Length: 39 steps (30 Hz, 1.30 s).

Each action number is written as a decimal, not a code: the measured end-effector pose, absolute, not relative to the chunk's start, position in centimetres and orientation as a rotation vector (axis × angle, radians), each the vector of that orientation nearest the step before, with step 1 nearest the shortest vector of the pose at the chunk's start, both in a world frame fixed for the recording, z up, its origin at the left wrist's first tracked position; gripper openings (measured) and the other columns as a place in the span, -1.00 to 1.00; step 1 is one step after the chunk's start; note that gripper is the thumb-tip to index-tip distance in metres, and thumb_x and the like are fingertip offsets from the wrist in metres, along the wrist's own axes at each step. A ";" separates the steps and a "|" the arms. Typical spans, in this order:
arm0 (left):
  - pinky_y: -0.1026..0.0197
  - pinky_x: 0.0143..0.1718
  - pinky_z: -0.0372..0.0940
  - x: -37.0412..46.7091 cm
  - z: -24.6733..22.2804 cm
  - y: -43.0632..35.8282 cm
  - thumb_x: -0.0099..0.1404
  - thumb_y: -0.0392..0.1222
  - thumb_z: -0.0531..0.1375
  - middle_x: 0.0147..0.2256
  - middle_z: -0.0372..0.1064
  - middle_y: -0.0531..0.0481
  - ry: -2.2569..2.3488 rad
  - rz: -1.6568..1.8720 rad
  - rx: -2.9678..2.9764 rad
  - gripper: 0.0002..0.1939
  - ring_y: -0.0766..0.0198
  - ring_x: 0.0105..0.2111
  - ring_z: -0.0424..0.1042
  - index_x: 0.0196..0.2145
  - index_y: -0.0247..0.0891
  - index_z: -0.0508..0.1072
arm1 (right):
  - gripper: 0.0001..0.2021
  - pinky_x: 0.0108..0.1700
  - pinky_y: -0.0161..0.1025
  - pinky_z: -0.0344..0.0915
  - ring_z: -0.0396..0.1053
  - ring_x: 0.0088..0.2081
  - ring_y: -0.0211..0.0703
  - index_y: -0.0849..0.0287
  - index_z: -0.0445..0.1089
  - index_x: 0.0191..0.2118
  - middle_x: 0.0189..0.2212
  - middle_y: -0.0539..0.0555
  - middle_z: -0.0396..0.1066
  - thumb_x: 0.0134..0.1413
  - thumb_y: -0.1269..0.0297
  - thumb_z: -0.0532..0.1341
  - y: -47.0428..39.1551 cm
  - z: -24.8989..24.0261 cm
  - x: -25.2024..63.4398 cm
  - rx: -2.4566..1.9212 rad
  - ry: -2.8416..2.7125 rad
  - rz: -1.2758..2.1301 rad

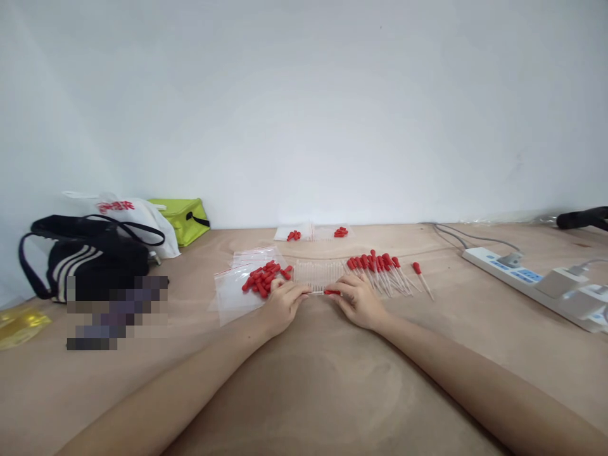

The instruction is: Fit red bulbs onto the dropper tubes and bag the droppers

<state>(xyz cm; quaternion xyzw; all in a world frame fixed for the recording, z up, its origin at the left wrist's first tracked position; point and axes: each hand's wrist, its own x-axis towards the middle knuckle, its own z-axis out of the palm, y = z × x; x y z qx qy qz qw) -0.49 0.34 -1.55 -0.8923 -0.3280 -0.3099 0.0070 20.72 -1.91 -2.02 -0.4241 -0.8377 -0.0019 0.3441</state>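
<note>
Between my hands a clear thin dropper tube (316,292) lies level, running left to right. My left hand (284,303) pinches its left part. In the fingers of my right hand (359,300) is a red rubber bulb (332,292), at the tube's right end; how far it sits over the tube I cannot tell. Just beyond the hands lies a row of clear tubes (318,273). Loose red bulbs (264,278) are heaped on plastic zip bags (230,297) by my left hand. Droppers with red bulbs fitted (380,269) lie fanned beside my right hand, one dropper (423,280) apart from them.
Two small groups of red bulbs (294,235) lie on bags by the wall. At left stand a black bag (95,259), a white plastic bag (147,221) and a lime-green box bag (187,221). A white power strip (527,285) with plugs and cables runs along the right.
</note>
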 end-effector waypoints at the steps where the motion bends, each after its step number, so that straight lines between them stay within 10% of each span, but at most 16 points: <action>1: 0.12 -0.23 0.00 -0.5 -1.5 0.3 0.29 -0.26 -0.05 -0.32 0.46 0.00 -1.018 -0.977 -2.789 -0.79 0.26 -0.34 0.38 -0.28 -0.24 0.37 | -0.81 -0.26 -0.22 0.00 0.28 -0.31 -0.23 0.10 0.39 -0.24 -0.37 0.05 0.39 0.10 0.28 0.05 -2.0 -2.0 20.7 -1.095 -2.182 -0.003; 39: 0.30 -0.41 0.32 -0.3 -1.9 0.2 0.17 -0.48 -0.08 -0.42 0.44 -0.05 -0.522 -1.035 -2.787 -0.69 0.31 -0.41 0.41 -0.26 -0.33 0.39 | -0.79 -0.29 -0.22 0.00 0.16 -0.40 -0.24 0.17 0.39 -0.31 -0.50 0.03 0.35 0.11 0.23 0.05 -1.8 -2.5 20.9 -0.773 -2.289 -0.087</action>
